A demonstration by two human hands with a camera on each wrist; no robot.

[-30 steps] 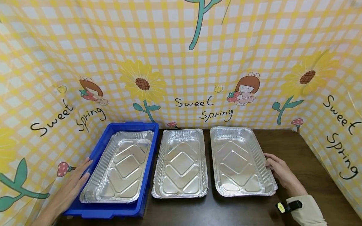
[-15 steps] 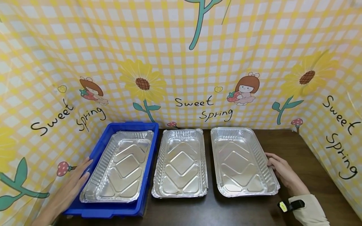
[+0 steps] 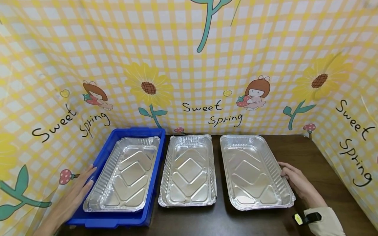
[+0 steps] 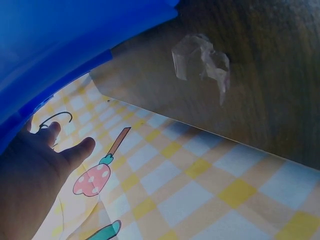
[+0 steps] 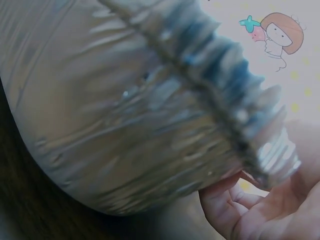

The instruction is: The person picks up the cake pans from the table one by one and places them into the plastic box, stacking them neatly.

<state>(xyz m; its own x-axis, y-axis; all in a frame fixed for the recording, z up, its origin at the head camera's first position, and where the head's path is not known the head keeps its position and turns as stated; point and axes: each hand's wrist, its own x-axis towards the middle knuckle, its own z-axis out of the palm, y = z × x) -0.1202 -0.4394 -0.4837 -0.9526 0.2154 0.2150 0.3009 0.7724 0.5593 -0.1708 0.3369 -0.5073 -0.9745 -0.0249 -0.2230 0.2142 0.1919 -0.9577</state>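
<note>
Three foil trays stand side by side in the head view. My right hand (image 3: 298,182) pinches the right rim of the rightmost foil tray (image 3: 251,170); in the right wrist view, curled fingers (image 5: 225,207) meet the crimped rim of that tray. The middle foil tray (image 3: 189,168) rests on the table with neither hand on it. At the left, another foil tray (image 3: 133,173) sits inside a blue plastic bin (image 3: 118,223). My left hand (image 3: 69,196) lies along the bin's left side, its fingers fairly straight; which fingers touch it is partly hidden.
The dark wooden table (image 3: 189,223) carries all of these. Yellow checked cloth (image 3: 189,65) with printed flowers and figures hangs behind and at both sides. A crumpled clear plastic or tape scrap (image 4: 202,60) shows on a dark wood surface in the left wrist view.
The rightmost foil tray has shifted a little to the right and toward me, together with my right hand. My left hand, the blue bin and the other foil trays stay put.
</note>
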